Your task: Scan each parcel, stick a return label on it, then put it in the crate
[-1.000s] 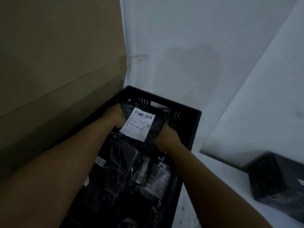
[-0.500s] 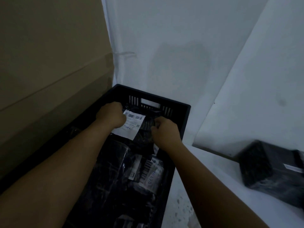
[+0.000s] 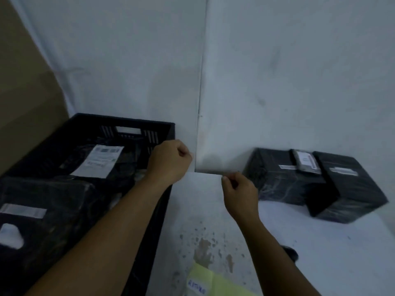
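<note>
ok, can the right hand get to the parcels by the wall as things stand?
Probably yes. The right hand holds nothing and hovers over bare table, with the black parcels just to its right and nothing between them.

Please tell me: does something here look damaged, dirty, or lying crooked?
Yes, slightly. The white table surface has brownish chipped or stained spots near its front edge. In the black plastic crate, the black wrapped parcel with the white return label lies tilted. The two black parcels by the wall sit at different angles.
</note>
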A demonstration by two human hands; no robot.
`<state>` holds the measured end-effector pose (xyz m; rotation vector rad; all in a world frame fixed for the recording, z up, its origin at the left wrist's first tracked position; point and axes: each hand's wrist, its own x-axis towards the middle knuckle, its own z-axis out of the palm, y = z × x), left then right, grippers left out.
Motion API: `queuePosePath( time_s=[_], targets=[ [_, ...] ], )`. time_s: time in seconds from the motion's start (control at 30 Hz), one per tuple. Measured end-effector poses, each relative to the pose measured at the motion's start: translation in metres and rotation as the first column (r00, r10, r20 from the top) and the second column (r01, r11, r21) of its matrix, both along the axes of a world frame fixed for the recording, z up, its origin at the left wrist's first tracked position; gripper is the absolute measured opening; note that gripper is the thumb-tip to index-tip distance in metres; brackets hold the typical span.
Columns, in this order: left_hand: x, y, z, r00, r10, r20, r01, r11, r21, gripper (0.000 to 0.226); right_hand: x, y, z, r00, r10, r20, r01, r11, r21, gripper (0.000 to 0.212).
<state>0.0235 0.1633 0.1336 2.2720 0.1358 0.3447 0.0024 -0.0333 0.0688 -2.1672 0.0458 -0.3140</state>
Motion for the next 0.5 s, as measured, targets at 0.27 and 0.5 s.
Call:
queuePosePath(
  time_s=[0.27, 0.5],
  targets=[
    [0.025, -0.118, -0.055, 0.986, -0.070, -0.149, 0.061, 0.996, -0.059, 0.014, 0.008, -0.126, -0.040, 0.959, -0.247, -0.138, 0.247, 0.969, -0.017, 0.016],
    [0.063, -0.211, -0.099, 0.950, -0.125, -0.286, 0.108, 0.991, -0.075, 0.003, 0.053, -0.205, -0.048, 0.909, -0.397, -0.125, 0.401, 0.916, 0.001, 0.017]
  ],
)
